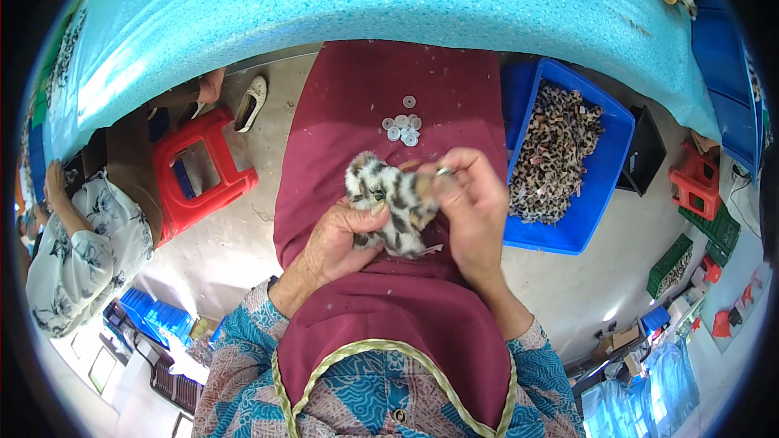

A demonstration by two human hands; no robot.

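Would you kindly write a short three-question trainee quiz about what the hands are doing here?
1. True or false: both hands hold the leopard-print plush piece.
2. Which hand pinches a small silvery ring: (a) left hand, (b) right hand?
3. Where do the small white plastic washers lie?

Key: 1 true. 2 b. 3 On the maroon apron, above the hands.

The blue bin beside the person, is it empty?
No, the blue bin is heaped with leopard-print plush pieces.
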